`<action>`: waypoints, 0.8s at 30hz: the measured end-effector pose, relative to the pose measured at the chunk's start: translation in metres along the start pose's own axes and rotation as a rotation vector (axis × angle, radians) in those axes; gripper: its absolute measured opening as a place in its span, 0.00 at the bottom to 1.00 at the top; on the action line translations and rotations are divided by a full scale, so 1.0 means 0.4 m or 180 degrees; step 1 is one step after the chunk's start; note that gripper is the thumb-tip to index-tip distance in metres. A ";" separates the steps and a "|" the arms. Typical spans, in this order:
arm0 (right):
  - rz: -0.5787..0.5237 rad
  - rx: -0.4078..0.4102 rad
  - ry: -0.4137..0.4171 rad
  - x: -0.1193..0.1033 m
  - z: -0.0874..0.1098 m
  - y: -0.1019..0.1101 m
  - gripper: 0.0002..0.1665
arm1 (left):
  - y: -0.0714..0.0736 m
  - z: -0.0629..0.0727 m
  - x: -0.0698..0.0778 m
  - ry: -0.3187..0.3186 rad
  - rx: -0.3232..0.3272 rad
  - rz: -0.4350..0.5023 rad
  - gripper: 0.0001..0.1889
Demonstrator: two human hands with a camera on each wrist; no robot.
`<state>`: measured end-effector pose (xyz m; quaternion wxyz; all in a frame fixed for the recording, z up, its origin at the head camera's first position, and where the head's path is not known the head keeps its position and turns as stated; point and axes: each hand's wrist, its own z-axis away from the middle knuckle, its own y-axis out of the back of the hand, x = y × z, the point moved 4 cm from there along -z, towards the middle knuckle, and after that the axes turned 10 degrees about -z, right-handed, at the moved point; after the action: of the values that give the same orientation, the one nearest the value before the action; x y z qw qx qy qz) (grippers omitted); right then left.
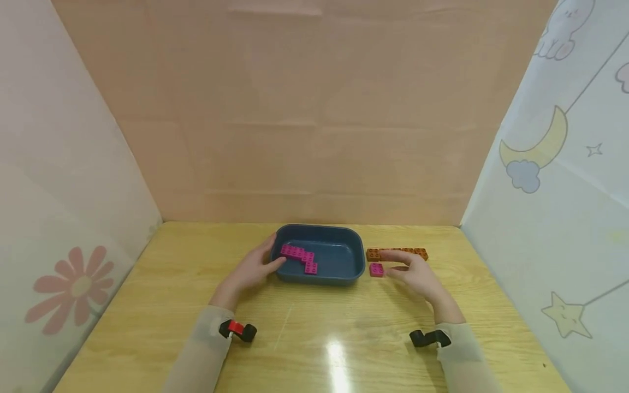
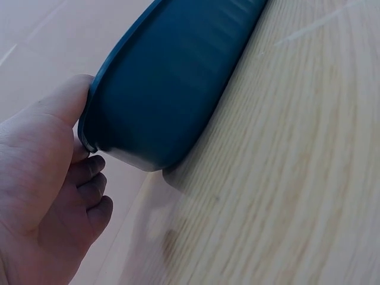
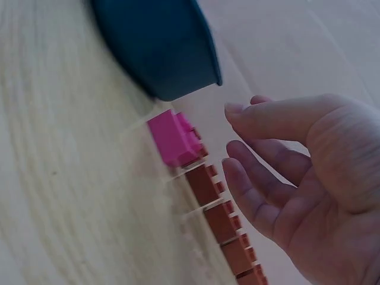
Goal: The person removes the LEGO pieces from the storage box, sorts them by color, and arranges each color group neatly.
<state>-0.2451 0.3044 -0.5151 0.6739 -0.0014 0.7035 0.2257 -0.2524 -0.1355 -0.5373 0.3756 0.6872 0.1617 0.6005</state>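
Right hand [image 1: 415,274]: thumb and fingers apart, just beside a single pink block [image 1: 377,269] on the wooden table [image 1: 314,322]. Left hand [image 1: 253,267]: clamped on the left end of the blue tray [image 1: 341,262]. Pink blocks [image 1: 297,252] lie inside, toward its left. Beyond the single block: brown block row [image 3: 221,223]. Farthest: tan backdrop [image 1: 314,142].

Pink bricks [image 1: 377,269], orange-brown bricks [image 1: 421,254], blue tray [image 1: 336,261]

Tabletop booth [image 1: 64,164]: wood-grained table [image 1: 295,349], tan backdrop [image 1: 314,136], picture-printed side walls [image 1: 540,229].
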 end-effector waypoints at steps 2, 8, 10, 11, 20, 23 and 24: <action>0.0037 0.0017 0.0120 -0.016 -0.003 0.006 0.30 | 0.004 -0.001 -0.001 0.0009 0.0009 0.0015 0.48; 0.0233 0.0025 0.0259 -0.061 -0.001 0.007 0.29 | 0.004 -0.002 -0.002 0.0006 0.0000 0.0006 0.48; 0.0241 0.0006 0.0256 -0.077 -0.002 -0.004 0.29 | 0.002 -0.004 -0.002 -0.0002 -0.0009 -0.0007 0.48; 0.0216 -0.0016 0.0249 -0.086 -0.004 -0.012 0.29 | 0.001 -0.005 -0.003 0.0002 -0.0016 -0.0014 0.48; 0.0012 -0.0271 0.0291 -0.120 -0.051 -0.092 0.28 | 0.002 -0.006 -0.002 0.0032 -0.0017 -0.0087 0.47; -0.0013 -0.0344 0.0242 -0.127 -0.074 -0.120 0.28 | 0.003 -0.003 0.001 0.0065 -0.0005 -0.0086 0.47; -0.0035 -0.0381 0.0206 -0.132 -0.081 -0.131 0.28 | 0.003 -0.002 0.003 0.0076 0.0002 -0.0070 0.47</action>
<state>-0.2550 0.2309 -0.4818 0.6508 -0.0529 0.7101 0.2635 -0.2532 -0.1354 -0.5356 0.3801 0.6783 0.1739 0.6044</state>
